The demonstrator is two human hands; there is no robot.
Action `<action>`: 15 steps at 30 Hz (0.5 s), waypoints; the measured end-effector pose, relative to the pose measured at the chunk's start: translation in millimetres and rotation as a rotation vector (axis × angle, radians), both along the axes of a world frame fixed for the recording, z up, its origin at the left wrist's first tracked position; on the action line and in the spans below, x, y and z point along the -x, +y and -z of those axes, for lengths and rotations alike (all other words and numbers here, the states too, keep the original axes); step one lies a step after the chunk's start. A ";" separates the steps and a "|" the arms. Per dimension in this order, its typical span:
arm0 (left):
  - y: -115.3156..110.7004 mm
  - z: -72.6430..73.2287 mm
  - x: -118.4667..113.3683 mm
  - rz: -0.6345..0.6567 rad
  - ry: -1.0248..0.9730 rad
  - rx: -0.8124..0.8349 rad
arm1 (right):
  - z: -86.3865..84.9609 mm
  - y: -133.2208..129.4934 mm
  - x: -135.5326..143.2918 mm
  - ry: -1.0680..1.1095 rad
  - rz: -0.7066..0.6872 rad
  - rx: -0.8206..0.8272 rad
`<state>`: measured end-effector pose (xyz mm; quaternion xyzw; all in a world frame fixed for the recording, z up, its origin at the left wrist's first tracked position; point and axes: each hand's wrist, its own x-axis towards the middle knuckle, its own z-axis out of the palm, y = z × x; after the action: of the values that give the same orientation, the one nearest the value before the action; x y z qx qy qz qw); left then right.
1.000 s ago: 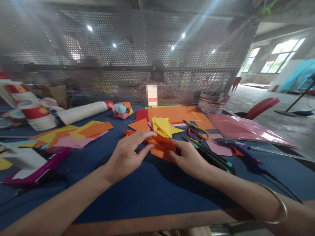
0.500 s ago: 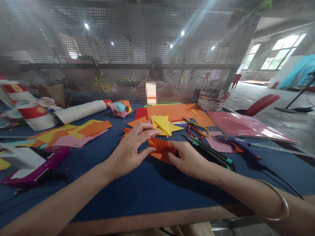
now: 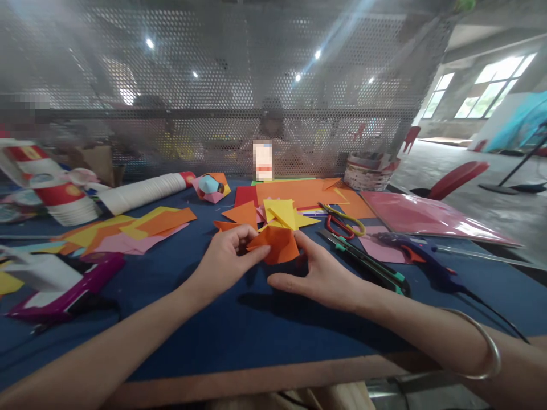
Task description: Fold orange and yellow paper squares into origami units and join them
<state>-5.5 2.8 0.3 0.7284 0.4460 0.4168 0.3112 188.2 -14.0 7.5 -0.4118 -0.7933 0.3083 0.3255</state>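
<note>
An orange folded paper [image 3: 281, 246] is held up above the blue table [image 3: 205, 341], near the middle. My left hand [image 3: 233, 257] pinches its left corner between thumb and fingers. At its right side is my right hand [image 3: 318, 270], thumb and fingers spread apart, with the fingertips by the paper's upper right edge. Just behind the held piece lie yellow folded papers [image 3: 280, 213] and another orange folded piece [image 3: 241, 213].
Scissors [image 3: 342, 219], a cutter [image 3: 367, 265] and a glue gun [image 3: 427, 259] lie to the right. Paper sheets [image 3: 158, 225], a purple tool [image 3: 92, 285] and stacked cups [image 3: 145, 193] are on the left. A woven basket [image 3: 371, 171] stands behind.
The orange paper has turned and its left corner is now in my left hand's pinch. My right hand has opened, its thumb coming away from the paper.
</note>
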 end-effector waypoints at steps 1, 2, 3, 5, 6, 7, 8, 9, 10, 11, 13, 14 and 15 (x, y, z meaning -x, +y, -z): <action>-0.5 0.1 -0.6 0.000 -0.027 0.036 | 1.1 0.3 0.8 0.010 -0.005 0.007; -1.3 0.0 -1.0 0.001 -0.051 0.066 | 2.1 0.8 1.6 0.019 -0.008 0.011; -2.2 -0.4 -1.4 0.002 -0.072 0.091 | 2.9 1.4 2.3 0.029 -0.009 0.013; -3.9 -1.7 -2.0 0.005 -0.104 0.124 | 3.6 3.1 3.3 0.047 -0.006 0.008; -4.5 -2.5 -2.4 0.009 -0.114 0.134 | 3.6 4.0 3.5 0.055 0.000 0.002; -5.0 -3.3 -2.8 0.017 -0.120 0.143 | 3.6 4.8 3.5 0.063 0.007 -0.006; -5.4 -4.0 -3.5 0.030 -0.121 0.151 | 3.7 5.6 3.3 0.073 0.015 -0.014; -5.8 -4.7 -4.3 0.051 -0.117 0.159 | 3.9 6.3 3.0 0.082 0.022 -0.020; -6.4 -5.2 -5.2 0.077 -0.107 0.166 | 4.1 6.8 2.6 0.090 0.029 -0.023; -7.2 -5.6 -6.2 0.105 -0.094 0.172 | 4.4 7.1 2.2 0.096 0.036 -0.025; -9.2 -5.9 -8.2 0.144 -0.062 0.178 | 5.0 7.1 1.5 0.105 0.044 -0.026; -10.2 -5.7 -8.9 0.153 -0.046 0.178 | 5.0 7.0 1.3 0.108 0.046 -0.027; -11.1 -5.5 -9.5 0.155 -0.034 0.176 | 4.9 6.8 1.2 0.111 0.048 -0.029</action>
<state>3.9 -8.4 5.7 0.7234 0.4179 0.3631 0.4125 187.0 -7.2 2.6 -0.4083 -0.7683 0.3112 0.3822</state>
